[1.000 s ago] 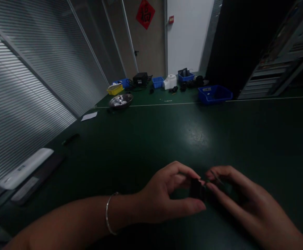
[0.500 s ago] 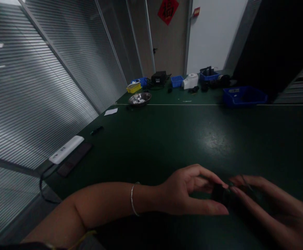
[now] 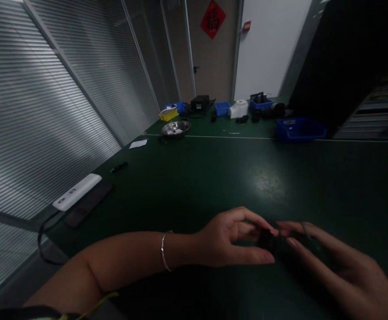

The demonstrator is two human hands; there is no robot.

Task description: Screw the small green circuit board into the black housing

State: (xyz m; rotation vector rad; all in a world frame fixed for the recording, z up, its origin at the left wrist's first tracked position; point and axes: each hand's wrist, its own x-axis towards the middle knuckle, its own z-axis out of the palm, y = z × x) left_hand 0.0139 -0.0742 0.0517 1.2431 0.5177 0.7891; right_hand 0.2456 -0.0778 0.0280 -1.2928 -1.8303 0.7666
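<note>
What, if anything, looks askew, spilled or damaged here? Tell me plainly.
Nothing stands out. The left hand pinches a small black part, with the right hand touching it. Bins and a metal bowl sit upright on the green table; dim light hides detail.

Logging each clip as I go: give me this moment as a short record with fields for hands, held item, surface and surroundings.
left hand: pinches a small black part between thumb and fingers
right hand: fingertips at the same part; thin wire-like piece by its fingers, unclear
wrist: thin bracelet on left
surface: dark green table
far end: metal bowl, yellow bin, blue bin, white device
left edge: white power strip
</note>
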